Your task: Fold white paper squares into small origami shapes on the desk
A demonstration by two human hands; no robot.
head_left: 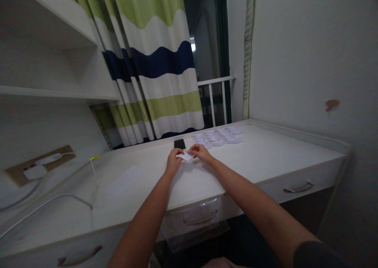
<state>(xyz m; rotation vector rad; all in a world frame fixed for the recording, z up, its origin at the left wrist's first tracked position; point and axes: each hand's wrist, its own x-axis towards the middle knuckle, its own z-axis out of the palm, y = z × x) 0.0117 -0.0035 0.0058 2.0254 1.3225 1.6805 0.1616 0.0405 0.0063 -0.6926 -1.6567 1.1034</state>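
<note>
A small piece of white paper (185, 155) is held up between my two hands over the white desk. My left hand (175, 158) pinches its left edge. On the other side, the fingers of my right hand (199, 152) are closed on its right edge. The paper looks folded, though its exact shape is too small to make out. Just behind my hands lies a flat black object (179, 144), perhaps a phone. Several folded white paper pieces (220, 137) are spread in rows at the back of the desk, right of my hands.
A flat white sheet (128, 178) lies on the desk (280, 153) to the left. White cables (67, 196) run along the left side from plugs (35, 171) in a wall socket. A striped curtain (165, 82) hangs behind the desk, and a shelf (59, 92) juts out above left.
</note>
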